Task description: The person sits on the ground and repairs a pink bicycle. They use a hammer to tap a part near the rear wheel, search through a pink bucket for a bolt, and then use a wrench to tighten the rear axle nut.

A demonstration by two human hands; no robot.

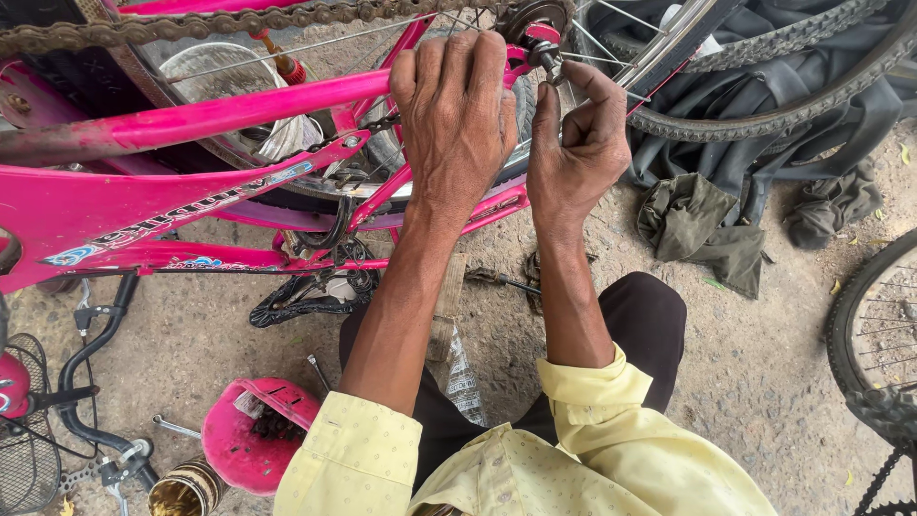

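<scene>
Hands (506,134) on pink bicycle frame (143,205)

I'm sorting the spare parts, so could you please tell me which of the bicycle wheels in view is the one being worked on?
The spoked wheel mounted in the pink bicycle frame, at the axle nut under the right hand; the other wheel lies apart at right.

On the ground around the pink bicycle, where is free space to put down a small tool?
The bare ground between the dark knee, the green cloth and the wheel at the right edge is free. It is crowded at lower left: a pink bowl, a tin, a wrench and the handlebar.
</scene>
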